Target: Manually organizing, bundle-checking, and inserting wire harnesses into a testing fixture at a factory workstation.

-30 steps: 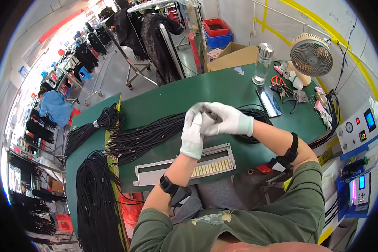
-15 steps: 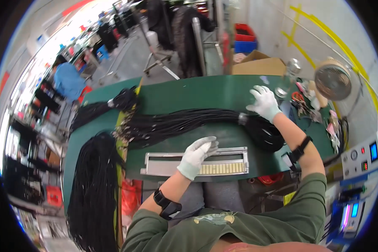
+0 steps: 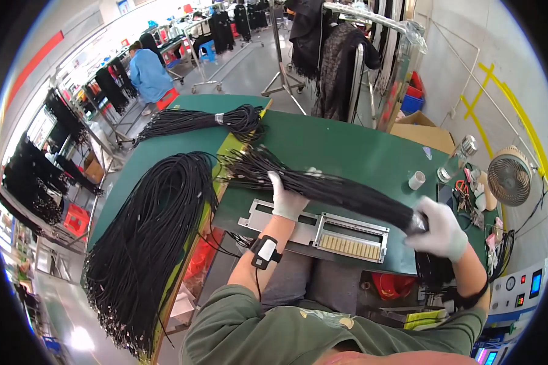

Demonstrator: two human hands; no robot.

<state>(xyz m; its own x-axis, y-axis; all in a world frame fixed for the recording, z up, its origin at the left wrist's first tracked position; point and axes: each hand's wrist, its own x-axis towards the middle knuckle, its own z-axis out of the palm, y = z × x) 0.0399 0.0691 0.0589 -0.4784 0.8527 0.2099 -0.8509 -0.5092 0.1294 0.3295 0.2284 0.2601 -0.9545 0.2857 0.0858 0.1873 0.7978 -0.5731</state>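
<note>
Gloves cover both of your hands, and both are on one long bundle of black cords that lies across the green tabletop in front of you. Nearest to you, at the tabletop's front edge, sits a flat metal fixture with slots and a row of pale teeth; the bundle runs just behind it, roughly parallel to its length.

Your right hand is clamped around the bundle's near, right end, fingers wrapped fully round it, which keeps the many strands gathered into one tight rope at that point. Your left hand rests on top of the bundle about midway along, fingers together and pressing down, so the strands stay flat on the tabletop instead of rolling. The hands are well apart, one at the end and one at the middle.

Its long axis runs from lower right to upper left: the gathered end points toward your right side, and the far end fans out loose toward the tabletop's left part, where the cord tips spread apart.

To your left, a much larger mass of black cords drapes over the tabletop's left edge and hangs down. Farther back, a tied bundle of cords lies near the rear corner. On the right sit a small white cup, a clear bottle and a small fan.
</note>
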